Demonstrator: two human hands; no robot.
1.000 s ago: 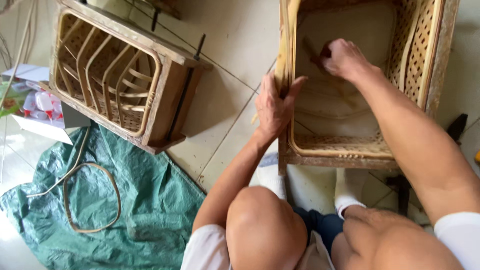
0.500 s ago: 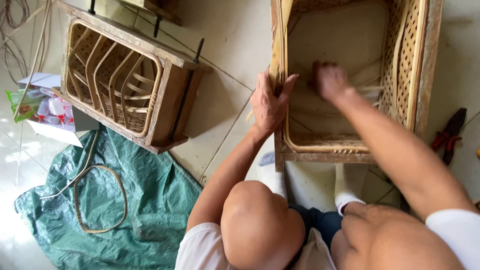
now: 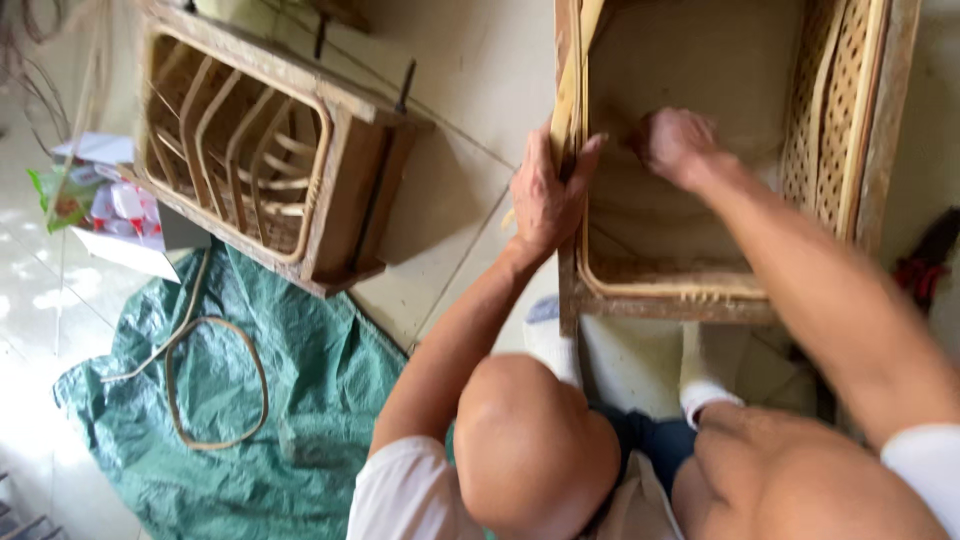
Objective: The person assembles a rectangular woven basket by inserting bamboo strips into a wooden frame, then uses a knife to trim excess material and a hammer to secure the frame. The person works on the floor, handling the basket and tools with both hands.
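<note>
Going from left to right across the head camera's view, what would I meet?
Colourful packet → wooden frame with curved slats → left hand gripping cane strips → right hand inside the woven-sided frame → red-handled tool.

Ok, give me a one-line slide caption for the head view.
Left hand grips rattan strips against a wooden frame's edge while the right hand reaches inside it.

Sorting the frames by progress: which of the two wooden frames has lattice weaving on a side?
The frame under both hands, at right: its right wall is woven lattice. The left frame shows only bare curved ribs.
</note>
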